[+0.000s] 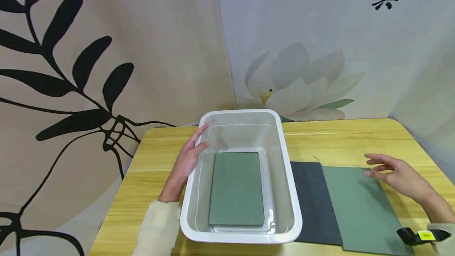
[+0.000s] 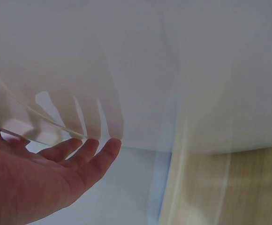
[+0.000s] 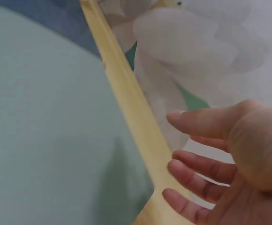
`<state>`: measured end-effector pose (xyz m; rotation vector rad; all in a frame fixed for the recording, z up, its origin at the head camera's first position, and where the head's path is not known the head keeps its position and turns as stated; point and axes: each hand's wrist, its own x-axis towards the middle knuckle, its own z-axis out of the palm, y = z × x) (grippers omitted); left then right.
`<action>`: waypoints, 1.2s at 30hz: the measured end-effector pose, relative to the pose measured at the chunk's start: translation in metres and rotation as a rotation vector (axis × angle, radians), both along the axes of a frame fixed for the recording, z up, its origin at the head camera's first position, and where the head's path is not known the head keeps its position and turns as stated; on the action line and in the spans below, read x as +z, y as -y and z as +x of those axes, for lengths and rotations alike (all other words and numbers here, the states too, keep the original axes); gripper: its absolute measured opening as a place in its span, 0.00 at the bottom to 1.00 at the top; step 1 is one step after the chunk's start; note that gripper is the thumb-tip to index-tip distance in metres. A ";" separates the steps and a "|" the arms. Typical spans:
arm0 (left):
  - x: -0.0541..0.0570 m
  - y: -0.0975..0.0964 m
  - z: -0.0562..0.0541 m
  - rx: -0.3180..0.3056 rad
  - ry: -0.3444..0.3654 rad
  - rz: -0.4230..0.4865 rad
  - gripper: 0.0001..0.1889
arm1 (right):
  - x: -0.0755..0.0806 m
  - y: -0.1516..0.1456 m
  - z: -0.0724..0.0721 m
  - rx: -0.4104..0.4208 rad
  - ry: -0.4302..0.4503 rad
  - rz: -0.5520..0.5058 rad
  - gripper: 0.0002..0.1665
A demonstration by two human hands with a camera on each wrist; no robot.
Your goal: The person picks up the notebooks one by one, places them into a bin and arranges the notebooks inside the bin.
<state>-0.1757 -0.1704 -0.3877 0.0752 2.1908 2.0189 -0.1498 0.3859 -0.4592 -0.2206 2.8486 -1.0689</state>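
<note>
A white plastic basin (image 1: 289, 177) with rounded corners stands in the middle of the head view. Flat on its floor lies a green rectangular panel (image 1: 236, 189). My left hand (image 1: 186, 159) grips the basin's left rim, thumb on the inner side. In the left wrist view, several fingertips (image 2: 112, 140) press against the basin's outer wall (image 2: 140, 75). Above a larger flat green sheet (image 1: 362, 208) hovers my right hand (image 1: 398, 175), its fingers relaxed and apart with nothing between them.
A dark grey sheet (image 1: 314, 204) lies between the basin and the green sheet, partly hidden by the basin. Everything rests on a light wooden table (image 1: 355, 141). Patterned cloth (image 1: 170, 50) hangs behind the table's far edge. A black strap circles the right wrist.
</note>
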 end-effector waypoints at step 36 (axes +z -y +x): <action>0.000 -0.002 -0.002 0.018 0.002 -0.018 0.27 | -0.043 -0.022 -0.010 0.066 0.018 -0.007 0.39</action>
